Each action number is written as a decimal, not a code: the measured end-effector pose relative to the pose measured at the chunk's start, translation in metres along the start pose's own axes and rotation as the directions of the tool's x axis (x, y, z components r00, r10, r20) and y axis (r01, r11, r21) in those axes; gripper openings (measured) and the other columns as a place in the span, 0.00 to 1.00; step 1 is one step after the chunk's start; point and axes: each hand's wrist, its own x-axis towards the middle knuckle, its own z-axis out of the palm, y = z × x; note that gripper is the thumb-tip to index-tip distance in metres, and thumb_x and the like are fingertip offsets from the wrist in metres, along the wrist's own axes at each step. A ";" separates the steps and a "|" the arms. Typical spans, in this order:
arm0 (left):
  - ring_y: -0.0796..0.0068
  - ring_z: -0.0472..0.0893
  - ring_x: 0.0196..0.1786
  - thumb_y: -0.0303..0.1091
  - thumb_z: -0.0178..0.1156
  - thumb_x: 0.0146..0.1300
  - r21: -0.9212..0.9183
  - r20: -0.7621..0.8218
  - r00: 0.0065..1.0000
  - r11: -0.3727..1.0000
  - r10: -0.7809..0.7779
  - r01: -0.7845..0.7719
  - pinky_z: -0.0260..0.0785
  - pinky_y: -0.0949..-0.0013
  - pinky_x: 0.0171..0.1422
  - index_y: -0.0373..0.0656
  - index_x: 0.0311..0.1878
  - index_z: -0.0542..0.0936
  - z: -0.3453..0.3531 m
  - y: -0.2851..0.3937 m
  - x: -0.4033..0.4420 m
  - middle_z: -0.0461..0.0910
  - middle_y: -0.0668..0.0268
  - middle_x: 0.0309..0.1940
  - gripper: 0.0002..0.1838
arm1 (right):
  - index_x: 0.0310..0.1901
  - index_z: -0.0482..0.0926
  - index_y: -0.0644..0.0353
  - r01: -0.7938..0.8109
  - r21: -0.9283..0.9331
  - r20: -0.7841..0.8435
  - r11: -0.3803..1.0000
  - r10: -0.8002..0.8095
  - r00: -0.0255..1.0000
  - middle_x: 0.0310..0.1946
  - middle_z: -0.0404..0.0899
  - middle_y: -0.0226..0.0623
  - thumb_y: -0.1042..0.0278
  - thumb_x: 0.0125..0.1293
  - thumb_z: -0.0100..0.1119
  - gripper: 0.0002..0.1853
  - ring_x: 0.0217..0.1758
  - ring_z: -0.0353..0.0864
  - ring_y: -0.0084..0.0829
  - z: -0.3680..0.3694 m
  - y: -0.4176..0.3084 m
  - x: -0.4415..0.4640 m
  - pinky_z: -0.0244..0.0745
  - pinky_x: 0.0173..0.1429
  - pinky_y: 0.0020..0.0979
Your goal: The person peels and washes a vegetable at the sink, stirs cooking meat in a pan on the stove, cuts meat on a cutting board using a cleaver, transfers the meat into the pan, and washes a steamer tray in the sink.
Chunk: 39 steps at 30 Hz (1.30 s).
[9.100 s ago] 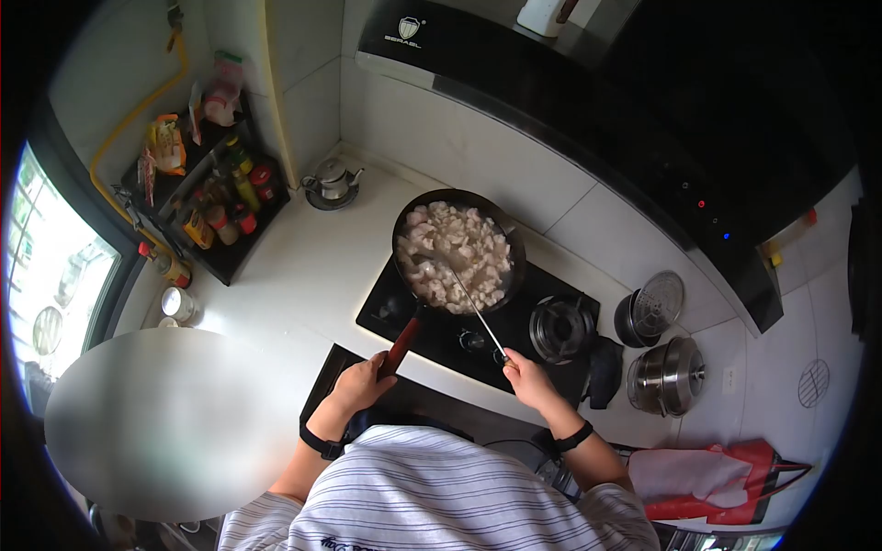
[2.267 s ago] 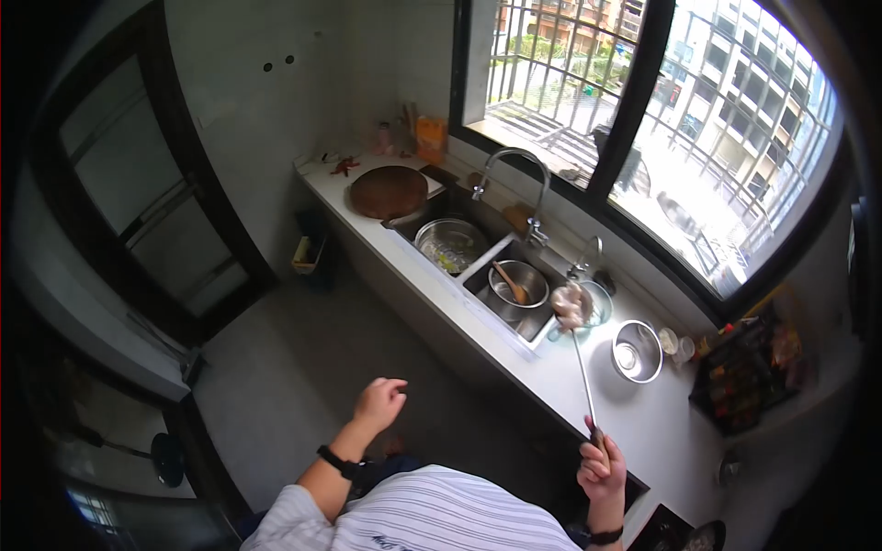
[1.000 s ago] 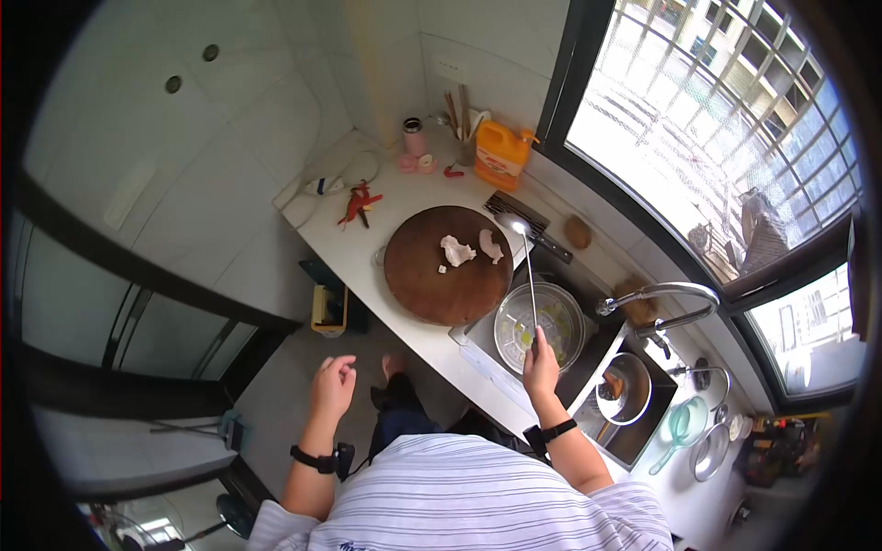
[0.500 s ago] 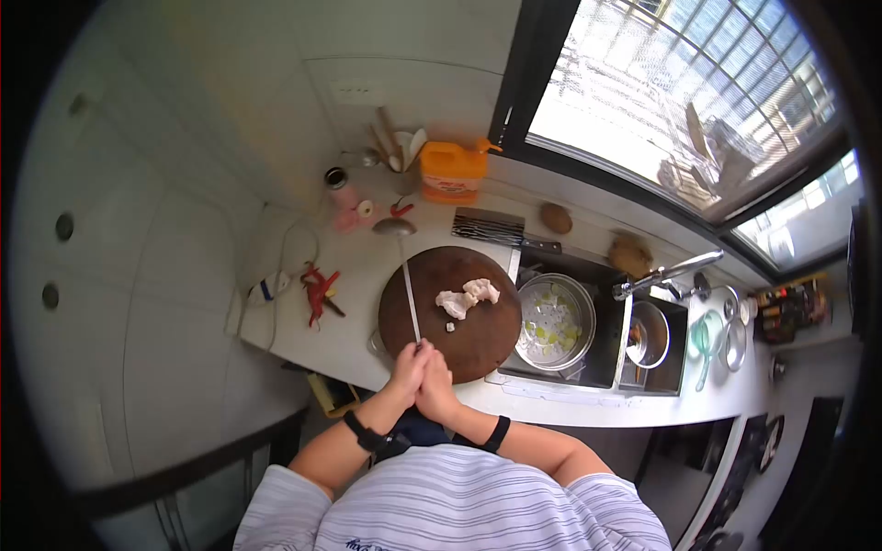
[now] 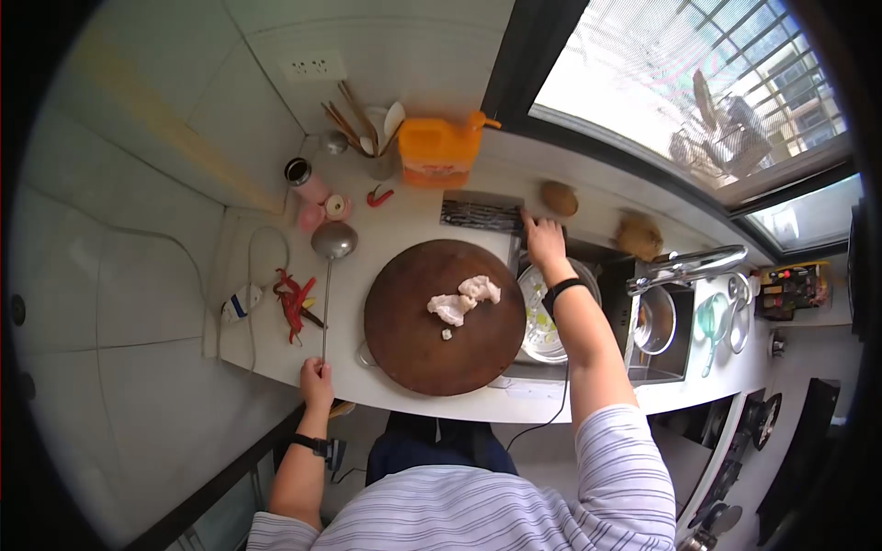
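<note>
Held at the end of its long handle by my closed left hand, the metal ladle has its bowl on the counter left of the round wooden chopping board. My right hand reaches across the sink's far left corner and closes on the handle of the cleaver. That handle is mostly hidden under the fingers. The cleaver's wide dark blade lies flat behind the board. Pale raw meat rests on the board, with one small cut piece just in front of it.
A metal pot with greens stands in the sink under my right forearm. Red chilies lie left of the ladle. Behind are an orange jug, a pink flask and a utensil holder. The faucet juts out at right.
My hands were together at the ladle handle over the board. The left has moved left, bringing the ladle off the board onto the counter; the right has reached to the cleaver's handle.
</note>
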 end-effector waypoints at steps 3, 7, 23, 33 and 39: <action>0.54 0.75 0.49 0.30 0.62 0.57 0.005 -0.170 0.977 0.991 -0.128 0.131 0.67 0.55 0.54 0.40 0.45 0.77 0.000 0.065 -0.001 0.76 0.56 0.45 0.13 | 0.69 0.62 0.46 0.013 0.011 0.055 1.000 -0.013 0.998 0.44 0.77 0.43 0.73 0.61 0.47 0.31 0.49 0.76 0.44 0.006 -0.007 0.002 0.72 0.53 0.44; 0.53 0.72 0.53 0.27 0.65 0.48 0.041 -0.114 0.879 0.886 0.463 -0.461 0.63 0.54 0.61 0.45 0.45 0.77 0.005 0.165 0.004 0.75 0.57 0.48 0.17 | 0.64 0.65 0.46 0.086 0.114 0.061 0.990 -0.093 0.994 0.39 0.78 0.42 0.70 0.61 0.49 0.27 0.42 0.80 0.43 -0.016 -0.007 -0.016 0.76 0.43 0.44; 0.59 0.74 0.42 0.29 0.64 0.45 0.045 0.059 0.700 0.698 0.712 -0.714 0.66 0.57 0.48 0.49 0.31 0.79 0.131 0.296 0.028 0.76 0.65 0.33 0.08 | 0.46 0.71 0.58 -0.225 0.575 0.198 0.787 0.133 0.971 0.32 0.79 0.49 0.66 0.64 0.52 0.10 0.33 0.80 0.54 -0.108 -0.088 -0.156 0.75 0.38 0.50; 0.57 0.74 0.39 0.30 0.64 0.44 0.053 0.039 0.728 0.726 0.685 -0.686 0.67 0.56 0.45 0.48 0.27 0.79 0.141 0.290 0.025 0.75 0.64 0.30 0.06 | 0.39 0.69 0.60 -0.120 0.398 0.291 0.910 -0.001 0.957 0.26 0.79 0.47 0.69 0.61 0.53 0.08 0.27 0.82 0.48 -0.096 -0.090 -0.143 0.77 0.29 0.46; 0.56 0.75 0.41 0.31 0.65 0.45 0.039 0.079 0.780 0.780 0.621 -0.625 0.69 0.54 0.47 0.47 0.31 0.82 0.147 0.281 0.017 0.76 0.62 0.33 0.07 | 0.39 0.71 0.62 -0.101 0.506 0.217 0.856 -0.013 0.976 0.24 0.80 0.50 0.69 0.61 0.52 0.08 0.27 0.82 0.50 -0.066 -0.127 -0.092 0.77 0.31 0.47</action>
